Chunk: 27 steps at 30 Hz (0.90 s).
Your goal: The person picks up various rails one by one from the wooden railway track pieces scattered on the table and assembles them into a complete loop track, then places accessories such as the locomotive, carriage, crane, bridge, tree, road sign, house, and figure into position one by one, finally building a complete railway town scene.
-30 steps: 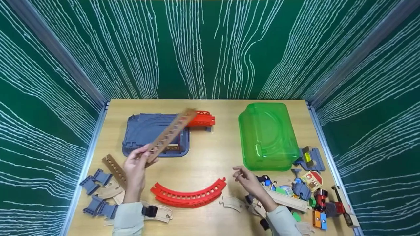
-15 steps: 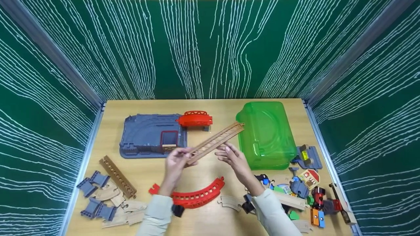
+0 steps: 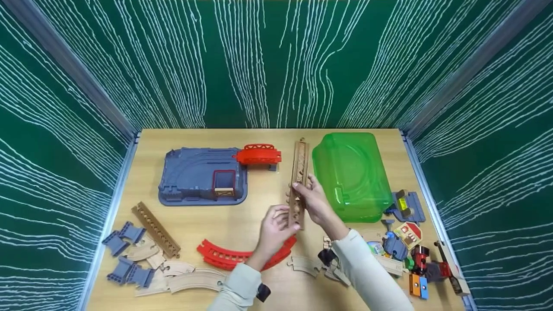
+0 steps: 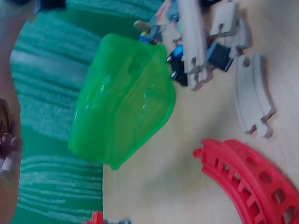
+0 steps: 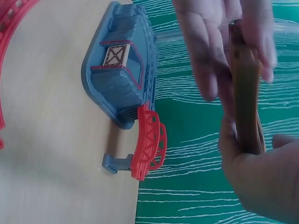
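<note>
A long brown toy train track [image 3: 301,160] is held above the middle of the table, its far end pointing away from me. My right hand [image 3: 319,205] grips it near the middle, thumb across the top. At the near end, my left hand [image 3: 273,231] pinches it, thumb on one side and fingers on the other. The right wrist view shows the track [image 5: 246,98] edge-on between both hands. In the left wrist view only a sliver of brown track [image 4: 3,116] shows at the left edge. Below the left hand lies a red curved track [image 3: 224,255], partly covered by the forearm.
A grey play base [image 3: 194,172] with a red bridge [image 3: 259,154] stands back left, a green plastic bin [image 3: 352,177] back right. Another brown track [image 3: 155,229], grey supports [image 3: 125,270] and wooden tracks [image 3: 196,280] lie left. Several toys, including a red-and-black train [image 3: 419,258], crowd the right.
The brown track has swung from over the grey base to mid-table and turned to point straight away. The right hand has come up and taken hold of it; the left hand has moved right.
</note>
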### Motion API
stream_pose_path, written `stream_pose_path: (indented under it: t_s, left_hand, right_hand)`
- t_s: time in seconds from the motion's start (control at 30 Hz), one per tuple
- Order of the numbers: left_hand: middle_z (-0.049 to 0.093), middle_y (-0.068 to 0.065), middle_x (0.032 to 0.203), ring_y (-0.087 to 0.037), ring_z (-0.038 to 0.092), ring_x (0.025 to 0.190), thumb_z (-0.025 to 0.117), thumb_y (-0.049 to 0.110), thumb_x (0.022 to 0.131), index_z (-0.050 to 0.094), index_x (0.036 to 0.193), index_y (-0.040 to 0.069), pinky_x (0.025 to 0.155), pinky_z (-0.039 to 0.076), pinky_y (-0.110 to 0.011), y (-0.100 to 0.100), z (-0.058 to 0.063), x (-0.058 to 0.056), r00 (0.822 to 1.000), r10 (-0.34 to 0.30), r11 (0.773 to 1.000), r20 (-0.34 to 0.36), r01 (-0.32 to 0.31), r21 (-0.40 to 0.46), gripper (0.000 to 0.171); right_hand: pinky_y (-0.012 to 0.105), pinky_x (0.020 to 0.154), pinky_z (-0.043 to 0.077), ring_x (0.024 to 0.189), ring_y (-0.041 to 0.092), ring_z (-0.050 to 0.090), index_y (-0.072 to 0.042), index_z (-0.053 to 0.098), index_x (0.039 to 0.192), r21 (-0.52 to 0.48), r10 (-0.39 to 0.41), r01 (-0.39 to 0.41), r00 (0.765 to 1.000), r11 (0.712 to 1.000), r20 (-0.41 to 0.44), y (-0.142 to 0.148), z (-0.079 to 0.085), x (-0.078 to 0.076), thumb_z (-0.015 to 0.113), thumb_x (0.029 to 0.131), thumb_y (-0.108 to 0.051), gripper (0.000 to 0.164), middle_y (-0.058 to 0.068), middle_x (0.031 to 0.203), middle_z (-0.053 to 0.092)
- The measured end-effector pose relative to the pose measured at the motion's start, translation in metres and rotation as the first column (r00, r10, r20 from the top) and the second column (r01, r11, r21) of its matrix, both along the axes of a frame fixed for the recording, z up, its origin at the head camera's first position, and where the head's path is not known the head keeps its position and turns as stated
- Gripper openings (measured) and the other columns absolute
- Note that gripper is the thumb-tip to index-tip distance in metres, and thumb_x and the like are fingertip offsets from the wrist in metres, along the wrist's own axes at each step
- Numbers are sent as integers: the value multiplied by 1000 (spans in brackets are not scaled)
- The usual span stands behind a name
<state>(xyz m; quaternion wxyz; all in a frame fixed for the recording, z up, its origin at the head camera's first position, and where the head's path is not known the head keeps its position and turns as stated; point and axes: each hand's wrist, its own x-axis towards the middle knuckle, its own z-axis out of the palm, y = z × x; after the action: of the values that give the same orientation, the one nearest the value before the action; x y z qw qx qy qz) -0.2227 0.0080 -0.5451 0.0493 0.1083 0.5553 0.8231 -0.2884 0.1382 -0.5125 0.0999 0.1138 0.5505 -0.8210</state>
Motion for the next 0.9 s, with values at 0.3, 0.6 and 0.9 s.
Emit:
stream_pose_path:
  t_s: [0.3, 0.6, 0.9]
  left_hand:
    - [49, -32, 105, -41, 50, 100, 55, -10, 77, 42, 111, -15, 85, 45, -34, -21, 7, -19, 999, -30, 982, -26, 24, -188, 36]
    - [46, -25, 113, -28, 59, 90, 50, 7, 88, 20, 135, -3, 75, 50, -38, -64, 7, -63, 978, 45, 997, 205, -30, -74, 57]
    - [53, -20, 96, -18, 61, 68, 48, 0, 87, 18, 131, -12, 71, 51, -34, -67, 5, -61, 954, 32, 999, 297, -30, -11, 54]
  right_hand:
    - [27, 48, 48, 56, 17, 52, 0, 38, 123, 409, 288, -232, 954, 882, -79, 16, -9, -6, 62, 73, 1, 55, 13, 82, 51]
    - [35, 55, 51, 65, 18, 54, -3, 42, 125, 626, 689, -496, 718, 602, -93, 28, -10, -1, 64, 75, -3, 55, 13, 88, 53]
    - [31, 62, 49, 73, 18, 54, -12, 47, 118, 722, 747, -450, 650, 526, -139, 31, -22, 0, 70, 70, -6, 54, 7, 92, 57]
